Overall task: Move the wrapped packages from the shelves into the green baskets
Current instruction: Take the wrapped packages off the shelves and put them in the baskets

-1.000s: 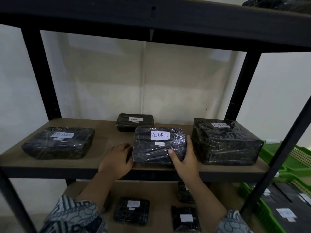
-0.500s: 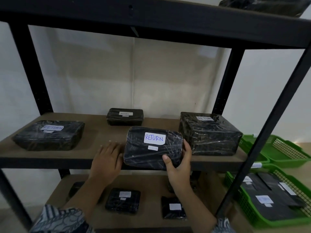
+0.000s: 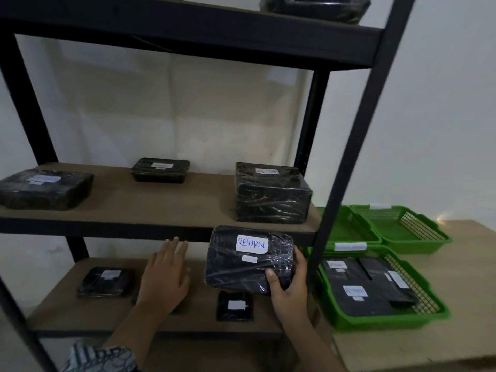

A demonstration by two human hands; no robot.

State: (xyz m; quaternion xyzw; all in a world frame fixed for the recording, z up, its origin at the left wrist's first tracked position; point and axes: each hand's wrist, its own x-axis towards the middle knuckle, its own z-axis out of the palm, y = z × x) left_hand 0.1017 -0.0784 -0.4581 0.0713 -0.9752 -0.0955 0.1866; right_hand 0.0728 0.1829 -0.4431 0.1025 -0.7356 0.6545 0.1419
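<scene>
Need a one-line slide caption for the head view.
Right hand holds the RETURN-labelled package off the shelf, left hand open beside it.

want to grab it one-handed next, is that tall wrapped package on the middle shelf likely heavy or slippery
The tall package looks bulky, so probably heavier than the flatter package in the right hand. Its glossy wrap is likely slippery. Its broad flat base suggests it would slide rather than tip.

The person wore a patterned fabric sleeve [image 3: 99,358] on the left arm, printed with dark blue-grey and white swirling shapes, its cuff ending on the forearm. The left hand [image 3: 166,276] and right hand [image 3: 290,287] were bare.
</scene>
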